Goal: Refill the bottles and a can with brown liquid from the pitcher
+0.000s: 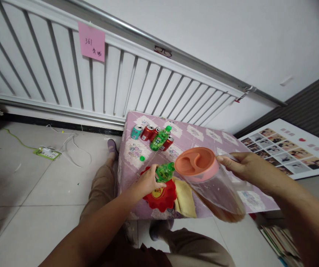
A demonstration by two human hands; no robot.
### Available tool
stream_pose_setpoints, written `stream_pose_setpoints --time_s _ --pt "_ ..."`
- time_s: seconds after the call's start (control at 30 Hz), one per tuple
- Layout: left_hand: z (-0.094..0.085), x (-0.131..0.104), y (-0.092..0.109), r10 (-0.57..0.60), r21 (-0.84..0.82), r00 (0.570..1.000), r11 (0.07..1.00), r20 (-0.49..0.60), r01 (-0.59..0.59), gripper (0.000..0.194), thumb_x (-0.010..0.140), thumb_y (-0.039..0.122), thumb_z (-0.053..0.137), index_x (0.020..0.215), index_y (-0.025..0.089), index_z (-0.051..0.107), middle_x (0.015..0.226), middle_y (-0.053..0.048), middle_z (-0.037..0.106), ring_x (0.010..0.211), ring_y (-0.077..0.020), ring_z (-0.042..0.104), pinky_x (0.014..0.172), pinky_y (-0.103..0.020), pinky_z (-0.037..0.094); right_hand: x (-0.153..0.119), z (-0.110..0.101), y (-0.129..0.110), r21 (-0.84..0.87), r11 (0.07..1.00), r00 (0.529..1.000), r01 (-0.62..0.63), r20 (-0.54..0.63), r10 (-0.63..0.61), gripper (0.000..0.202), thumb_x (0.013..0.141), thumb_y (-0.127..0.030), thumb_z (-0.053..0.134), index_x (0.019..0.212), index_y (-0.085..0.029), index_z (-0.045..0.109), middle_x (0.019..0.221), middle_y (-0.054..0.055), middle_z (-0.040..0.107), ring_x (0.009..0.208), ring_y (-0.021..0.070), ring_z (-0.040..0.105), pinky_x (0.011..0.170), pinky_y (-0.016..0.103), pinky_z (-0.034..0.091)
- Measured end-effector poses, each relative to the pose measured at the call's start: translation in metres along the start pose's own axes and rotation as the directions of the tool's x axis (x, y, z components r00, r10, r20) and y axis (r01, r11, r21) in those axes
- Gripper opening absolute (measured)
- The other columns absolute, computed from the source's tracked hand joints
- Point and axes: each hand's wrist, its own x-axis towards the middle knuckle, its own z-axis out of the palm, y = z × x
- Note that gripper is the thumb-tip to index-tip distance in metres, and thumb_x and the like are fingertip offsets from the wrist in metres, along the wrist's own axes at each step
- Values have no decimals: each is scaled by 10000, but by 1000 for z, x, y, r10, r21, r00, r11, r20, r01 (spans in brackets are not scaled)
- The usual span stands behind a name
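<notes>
My left hand [147, 182] is closed round a green plastic bottle [165, 172], tilted with its mouth toward the pitcher. A clear pitcher [217, 193] with an orange lid [195, 161] hangs by its handle from my right hand [244, 167]. It leans over, and some brown liquid lies at its bottom. Bottle mouth and lid rim are very close; whether they touch I cannot tell. Below my left hand sits a red scalloped tray [163, 202] with a yellow cloth [184, 198] beside it. A small green cap [142, 158] lies on the tablecloth.
Toward the back of the table [133, 174] stand a second green bottle [160, 139], a teal can [136, 132] and several red cans [147, 132]. A white radiator [148, 81] runs behind. A power strip [46, 153] with cables lies on the floor at left.
</notes>
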Motion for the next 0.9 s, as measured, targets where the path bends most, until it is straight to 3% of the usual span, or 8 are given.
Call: stream_pose_setpoints --time_s 0.9 --pt "1 2 -2 8 2 1000 1000 -12 -8 743 714 276 917 1298 236 460 1286 -136 707 1225 -341 691 1015 -449 549 -1 0 1 -12 1000 1000 23 -4 -23 842 559 -1054 506 611 -216 568 583 -21 437 580 153 396 549 303 334"
